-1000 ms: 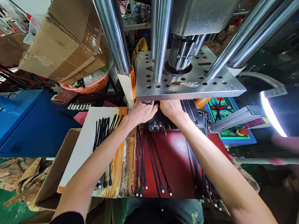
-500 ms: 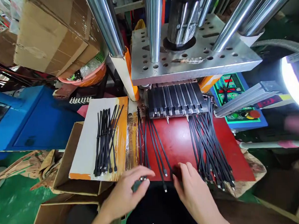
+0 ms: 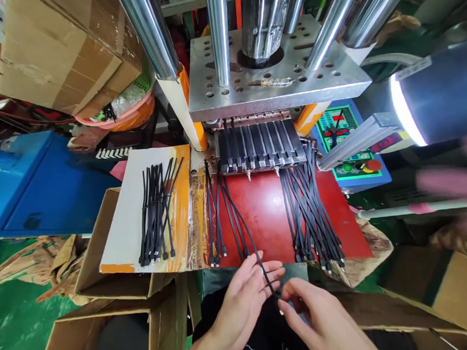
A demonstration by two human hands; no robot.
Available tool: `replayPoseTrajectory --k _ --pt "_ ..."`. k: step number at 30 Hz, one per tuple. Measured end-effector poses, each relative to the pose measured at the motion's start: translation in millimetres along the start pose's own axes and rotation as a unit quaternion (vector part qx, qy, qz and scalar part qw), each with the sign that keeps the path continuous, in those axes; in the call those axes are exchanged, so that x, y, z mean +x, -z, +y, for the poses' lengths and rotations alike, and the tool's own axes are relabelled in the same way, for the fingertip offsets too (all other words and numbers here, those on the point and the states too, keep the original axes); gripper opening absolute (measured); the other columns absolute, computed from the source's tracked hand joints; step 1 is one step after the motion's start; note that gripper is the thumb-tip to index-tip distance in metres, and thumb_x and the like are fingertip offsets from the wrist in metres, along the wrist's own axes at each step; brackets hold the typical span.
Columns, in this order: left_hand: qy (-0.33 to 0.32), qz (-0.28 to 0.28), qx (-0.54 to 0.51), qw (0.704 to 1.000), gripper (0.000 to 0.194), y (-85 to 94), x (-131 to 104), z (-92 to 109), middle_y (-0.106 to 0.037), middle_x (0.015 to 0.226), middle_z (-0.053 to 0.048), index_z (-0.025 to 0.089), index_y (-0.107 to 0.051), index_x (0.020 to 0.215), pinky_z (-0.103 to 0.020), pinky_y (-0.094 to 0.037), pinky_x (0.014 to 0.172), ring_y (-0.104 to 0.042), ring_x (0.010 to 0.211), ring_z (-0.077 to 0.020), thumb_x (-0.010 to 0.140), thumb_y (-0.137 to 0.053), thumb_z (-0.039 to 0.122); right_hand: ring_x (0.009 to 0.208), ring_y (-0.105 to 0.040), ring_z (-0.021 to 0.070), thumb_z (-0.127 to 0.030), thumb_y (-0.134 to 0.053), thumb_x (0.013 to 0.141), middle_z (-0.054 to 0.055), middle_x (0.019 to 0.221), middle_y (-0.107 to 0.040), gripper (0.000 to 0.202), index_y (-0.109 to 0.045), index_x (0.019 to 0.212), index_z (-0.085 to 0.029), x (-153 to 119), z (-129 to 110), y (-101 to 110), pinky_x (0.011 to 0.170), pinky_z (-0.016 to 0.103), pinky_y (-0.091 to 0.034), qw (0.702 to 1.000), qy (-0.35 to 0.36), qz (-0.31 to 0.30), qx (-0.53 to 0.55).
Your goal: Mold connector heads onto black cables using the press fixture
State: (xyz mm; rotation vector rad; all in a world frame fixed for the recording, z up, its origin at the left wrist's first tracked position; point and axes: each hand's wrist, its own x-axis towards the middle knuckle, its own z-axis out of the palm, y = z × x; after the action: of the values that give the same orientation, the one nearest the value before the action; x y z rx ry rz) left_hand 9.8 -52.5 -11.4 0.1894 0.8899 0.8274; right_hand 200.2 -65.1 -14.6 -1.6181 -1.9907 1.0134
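Note:
My right hand [image 3: 311, 309] pinches the connector end of a black cable [image 3: 256, 247] near my lap. That cable runs up over the fingers of my left hand [image 3: 249, 294], which is palm up with its fingers spread. Several black cables [image 3: 215, 212] lie at the left part of the red board [image 3: 266, 210]. A larger fan of black cables [image 3: 314, 218] spreads over its right side. Behind them a dark slotted mould [image 3: 261, 145] sits under the steel press plate [image 3: 276, 94]. A bundle of black cables [image 3: 155, 210] rests on the white board [image 3: 122, 217] at the left.
Open cardboard boxes [image 3: 102, 291] stand below the white board. A control panel [image 3: 349, 137] and a bright lamp [image 3: 404, 108] are at the right. Steel columns [image 3: 220, 34] rise above the plate. A blurred pink shape is at the right edge.
My left hand has moved right and turned palm up under a cable. My right hand has closed on that cable's end and drawn it down. The view has shifted slightly.

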Motion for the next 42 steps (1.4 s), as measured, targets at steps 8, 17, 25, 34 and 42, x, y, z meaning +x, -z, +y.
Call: replayPoseTrajectory --k 8,17,25,34,42 --pt "-0.02 -0.052 0.229 0.972 0.071 -16.8 40.3 10.2 -0.083 0.089 -0.015 0.009 -0.078 0.104 -0.036 -0.06 0.078 -0.08 0.073 -0.0242 0.087 -0.073 0.078 0.063 -0.071 0.0249 -0.052 -0.036 0.109 0.005 0.081 -0.073 0.04 -0.06 0.092 -0.026 29.1 36.0 8.4 0.054 0.033 -0.044 0.959 -0.123 0.184 -0.178" --pt "-0.022 -0.021 0.261 0.965 0.085 -20.2 52.2 12.5 -0.079 0.125 -0.028 0.006 -0.079 0.117 -0.057 -0.059 0.109 -0.08 0.113 -0.0425 0.08 -0.075 0.083 0.057 -0.064 0.0221 -0.054 -0.045 0.106 0.002 0.071 -0.068 0.038 -0.067 0.098 -0.024 29.2 38.5 14.7 0.056 0.032 -0.046 0.976 -0.112 0.161 -0.1" --pt "0.053 -0.056 -0.033 0.996 0.052 -39.9 57.0 27.5 -0.085 0.096 -0.014 0.01 -0.081 0.107 -0.031 -0.063 0.088 -0.082 0.083 -0.0211 0.078 -0.095 0.051 0.056 -0.048 0.0143 -0.057 -0.064 0.098 -0.005 0.058 -0.047 0.043 -0.071 0.074 -0.022 -3.5 16.0 20.8 0.057 0.025 -0.043 0.974 -0.113 -0.048 0.189" --pt "0.027 -0.119 0.263 0.957 0.067 -31.1 5.4 7.7 -0.083 0.082 -0.013 0.013 -0.078 0.101 -0.037 -0.063 0.077 -0.078 0.07 -0.0237 0.097 -0.06 0.077 0.056 -0.051 0.0142 -0.067 -0.07 0.093 0.0 0.066 -0.059 0.049 -0.083 0.096 -0.02 55.8 -10.9 42.3 0.052 0.025 -0.044 0.896 -0.134 0.077 0.416" --pt "-0.234 -0.037 0.429 0.872 0.052 -50.7 31.5 83.7 -0.078 0.134 -0.013 0.02 -0.07 0.141 -0.038 -0.056 0.108 -0.073 0.121 -0.0272 0.1 -0.072 0.051 0.066 -0.066 0.0169 -0.039 -0.068 0.101 0.002 0.074 -0.073 0.028 -0.085 0.084 -0.024 63.5 -25.5 25.4 0.06 0.024 -0.051 0.947 0.0 0.125 0.297"
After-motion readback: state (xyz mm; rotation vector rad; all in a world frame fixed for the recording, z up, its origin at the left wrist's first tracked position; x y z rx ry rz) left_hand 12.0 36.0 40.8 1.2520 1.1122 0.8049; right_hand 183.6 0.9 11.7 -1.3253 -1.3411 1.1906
